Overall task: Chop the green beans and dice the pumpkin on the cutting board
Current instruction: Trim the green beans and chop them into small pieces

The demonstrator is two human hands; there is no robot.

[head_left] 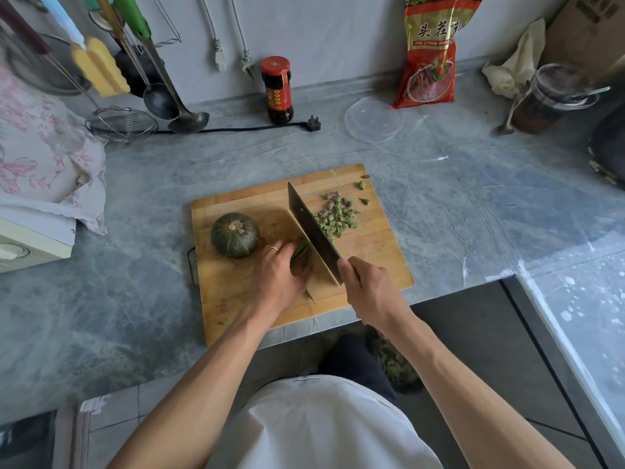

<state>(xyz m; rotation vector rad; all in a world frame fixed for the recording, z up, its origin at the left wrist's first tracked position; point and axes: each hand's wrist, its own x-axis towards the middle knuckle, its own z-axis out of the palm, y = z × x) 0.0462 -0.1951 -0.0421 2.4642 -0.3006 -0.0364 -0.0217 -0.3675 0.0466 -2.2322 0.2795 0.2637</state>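
I am chopping the green beans right now. My left hand [277,275] holds down the bunch of green beans [301,257] near the middle of the cutting board [236,299], with its grip curled over them. My right hand [368,292] has its grip tight around the handle of the big knife [313,231]. The handle is hidden inside my hand. The blade stands on its edge, slanting from the middle of the frame down toward my right hand, and it is just beside the cut end of the bunch.

On the far side of the blade, toward the upper right of the board, lies a pile of cut bean pieces [336,216]. A few bits have rolled off toward the board's top right corner. The pumpkin [235,235] sits whole on the left part of the board, just beside my left hand. Nobody has cut it yet.

So I think the bean step is partly done, and the pumpkin step has not begun. Next I should slide the bunch a little toward the blade, keep my fingertips tucked back, and bring the knife straight down. The blade is very close to my fingers, so I must go slow. The board sits on the grey desk [456,204], near its front edge
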